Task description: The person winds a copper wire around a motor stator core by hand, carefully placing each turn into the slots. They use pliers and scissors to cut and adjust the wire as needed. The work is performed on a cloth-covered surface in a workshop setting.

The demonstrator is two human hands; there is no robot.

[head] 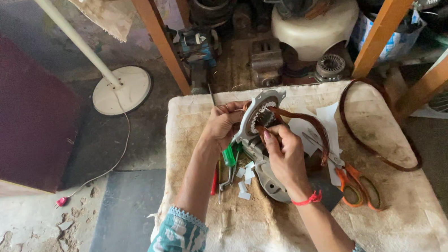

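The motor stator (260, 117), a pale metal ring with toothed slots round its bore, stands tilted on edge near the middle of the cloth-covered work table (282, 233), its open face turned toward the person and a little to their right. Its flat plane runs roughly from the table's far left toward the near right; the axis through its bore points back at the hands. Just nearer the person than the stator lies a grey motor housing (269, 180), partly hidden by the right wrist.

A loop of copper-brown coil wire (315, 126) comes out of the stator's bore and arcs off to the right of it, its long axis running away from the ring along the table.

The left hand (223, 125) is closed on the stator's left rim, touching it and propping it upright. The right hand (283, 152) sits just in front of the stator's lower edge, fingers pinched shut on the coil wire where it enters the slots. Both hands touch the work; the left carries the ring, the right is nearer the bore.

Left of the stator, under the left forearm, lie a green-handled screwdriver (230, 155) and a red-handled tool. Right of the stator, well apart, orange-handled scissors (357, 186) rest on the cloth, and beyond them a large wire hoop (378, 150).
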